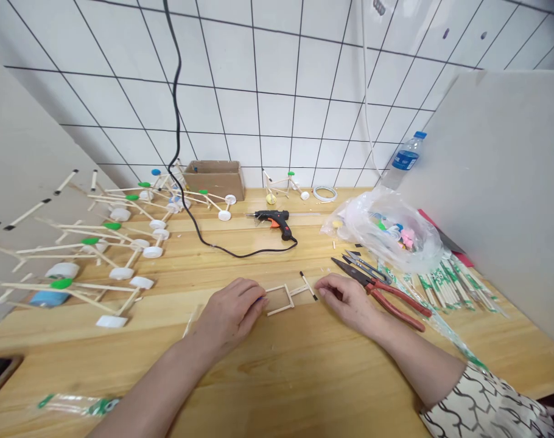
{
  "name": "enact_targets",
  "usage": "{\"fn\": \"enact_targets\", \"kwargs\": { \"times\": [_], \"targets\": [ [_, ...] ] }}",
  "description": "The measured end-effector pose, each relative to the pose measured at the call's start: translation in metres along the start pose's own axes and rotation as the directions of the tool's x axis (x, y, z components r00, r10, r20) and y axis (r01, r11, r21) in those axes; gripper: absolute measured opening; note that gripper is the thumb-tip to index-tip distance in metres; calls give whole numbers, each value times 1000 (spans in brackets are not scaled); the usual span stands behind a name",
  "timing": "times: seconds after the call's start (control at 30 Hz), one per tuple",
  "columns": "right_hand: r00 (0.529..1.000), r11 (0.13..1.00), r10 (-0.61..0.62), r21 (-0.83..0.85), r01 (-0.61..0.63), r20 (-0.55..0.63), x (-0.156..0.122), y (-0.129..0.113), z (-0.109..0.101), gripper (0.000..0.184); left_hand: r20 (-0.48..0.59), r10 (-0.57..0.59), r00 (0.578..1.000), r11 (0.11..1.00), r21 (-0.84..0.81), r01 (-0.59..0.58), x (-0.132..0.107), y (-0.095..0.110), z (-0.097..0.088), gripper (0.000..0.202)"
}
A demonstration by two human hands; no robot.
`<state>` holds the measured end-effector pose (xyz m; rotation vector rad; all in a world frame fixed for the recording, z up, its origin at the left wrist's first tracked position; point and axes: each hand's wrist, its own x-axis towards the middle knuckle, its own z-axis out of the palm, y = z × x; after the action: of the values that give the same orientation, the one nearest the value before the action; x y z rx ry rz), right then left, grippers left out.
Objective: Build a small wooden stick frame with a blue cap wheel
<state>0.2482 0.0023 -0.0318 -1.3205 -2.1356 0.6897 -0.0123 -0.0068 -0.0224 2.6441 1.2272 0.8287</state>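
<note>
Between my hands a small frame of wooden sticks (286, 298) lies on the wooden table. A short black-tipped stick (308, 285) crosses its right end. My left hand (231, 311) is closed at the frame's left end, with a bluish bit showing at the fingertips; what it grips is mostly hidden. Just right of the black-tipped stick rests my right hand (347, 301), fingers loosely bent, thumb a little apart, with nothing visible in it. Red-handled pliers (377, 289) and small snips (366, 266) lie beyond my right hand.
A black glue gun (274, 220) lies behind the frame, its cord running up the wall. Several stick models with white wheels (120, 273) crowd the left. On the right are a plastic bag of small parts (386, 231), wrapped sticks (445, 286) and a bottle (403, 161). A cardboard box (215, 179) stands behind.
</note>
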Motion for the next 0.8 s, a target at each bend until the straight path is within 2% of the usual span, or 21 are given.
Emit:
{"fn": "enact_targets", "kwargs": {
  "times": [0.6,0.8],
  "targets": [
    [1000,1000,26,16,-26,3,2,-2,-1,16,28,6,1000,998,65,-8,-1,-5,0,22],
    [1000,1000,21,2,-21,5,3,-3,-2,15,36,-26,999,997,75,23,0,-4,-3,25]
  ]
}}
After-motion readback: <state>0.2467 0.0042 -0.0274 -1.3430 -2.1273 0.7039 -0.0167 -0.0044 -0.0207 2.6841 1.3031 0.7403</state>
